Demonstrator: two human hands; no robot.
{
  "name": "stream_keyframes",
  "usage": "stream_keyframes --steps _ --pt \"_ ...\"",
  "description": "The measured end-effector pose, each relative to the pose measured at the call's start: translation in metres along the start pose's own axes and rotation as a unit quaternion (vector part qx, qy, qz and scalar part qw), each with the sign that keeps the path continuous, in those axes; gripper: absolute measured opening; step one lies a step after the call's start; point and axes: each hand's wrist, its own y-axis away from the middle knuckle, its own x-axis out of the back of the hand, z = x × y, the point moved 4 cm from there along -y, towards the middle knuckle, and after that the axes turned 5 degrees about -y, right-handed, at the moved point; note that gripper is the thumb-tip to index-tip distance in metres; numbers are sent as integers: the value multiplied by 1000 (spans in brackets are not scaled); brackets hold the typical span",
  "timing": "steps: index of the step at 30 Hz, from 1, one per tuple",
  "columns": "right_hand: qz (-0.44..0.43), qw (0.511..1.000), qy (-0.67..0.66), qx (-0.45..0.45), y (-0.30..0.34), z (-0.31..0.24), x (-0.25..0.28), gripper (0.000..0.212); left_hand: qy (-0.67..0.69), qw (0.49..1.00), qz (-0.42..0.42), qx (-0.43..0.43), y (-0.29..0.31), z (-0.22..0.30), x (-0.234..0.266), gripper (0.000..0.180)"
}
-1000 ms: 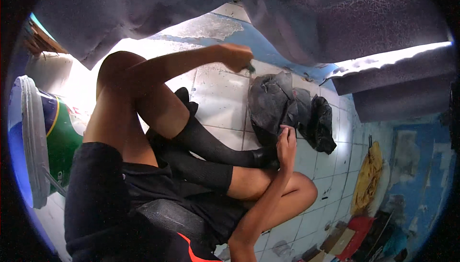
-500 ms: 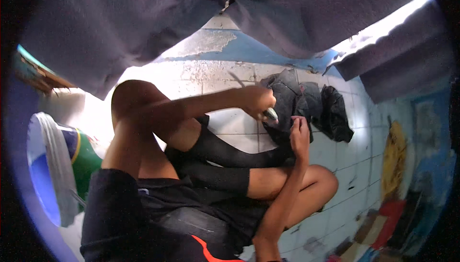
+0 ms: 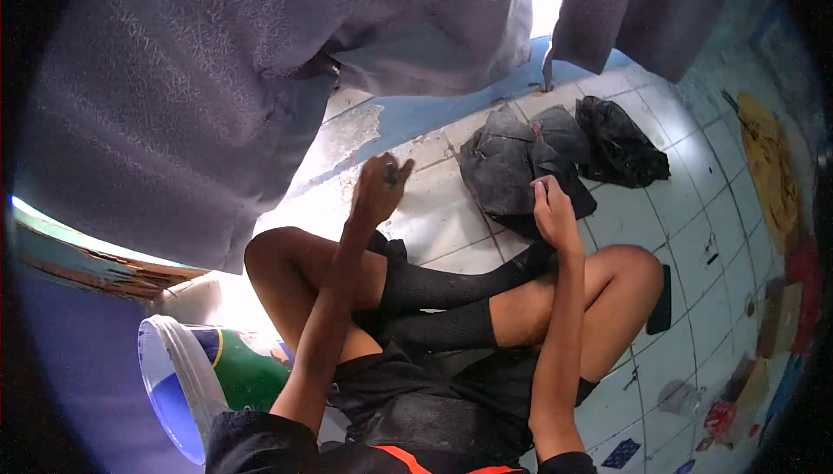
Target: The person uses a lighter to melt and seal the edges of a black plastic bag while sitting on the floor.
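My left hand (image 3: pixel 375 192) is raised over the tiles left of the dark cloth, its fingers curled round a small dark-handled tool (image 3: pixel 390 176) whose kind I cannot make out. At the near edge of a crumpled dark grey cloth piece (image 3: pixel 496 162), my right hand (image 3: pixel 555 214) has thumb and fingertips pinched together. Something thin and dark shows at those fingertips, apparently part of the cloth. A shiny black crumpled bag or cloth (image 3: pixel 618 144) lies against its right side. Both lie on the floor just beyond my crossed legs in black socks (image 3: pixel 438 287).
Grey curtains (image 3: pixel 191 84) hang close at the top and left. A white bucket with a green label (image 3: pixel 186 370) lies tipped at lower left. A dark phone-like slab (image 3: pixel 659 300) rests beside my right knee. Yellow cloth (image 3: pixel 768 170) and small scraps lie on the right.
My left hand has moved left, away from the dark cloth, with the tool still in it. My right hand stays at the cloth's near edge. The view has shifted and turned.
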Motion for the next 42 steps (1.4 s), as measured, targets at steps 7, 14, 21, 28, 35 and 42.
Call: stream_keyframes --steps 7,14,21,28,35,42 --pt "10 1000 -2 1 3 -3 2 26 64 995 -56 58 3 -39 38 30" --pt "9 1000 -6 -16 2 -8 1 27 24 986 129 -102 -3 -29 54 20" --pt "13 1000 4 14 6 -13 -2 27 86 988 126 -32 -2 -28 49 21" --pt "3 1000 13 -29 6 -19 -3 27 104 984 142 -4 3 -55 24 27" --pt "2 999 6 -32 9 -7 5 28 50 997 57 25 -1 10 84 25" --pt "6 1000 5 -10 3 -7 2 27 155 958 -237 46 13 -25 41 23"
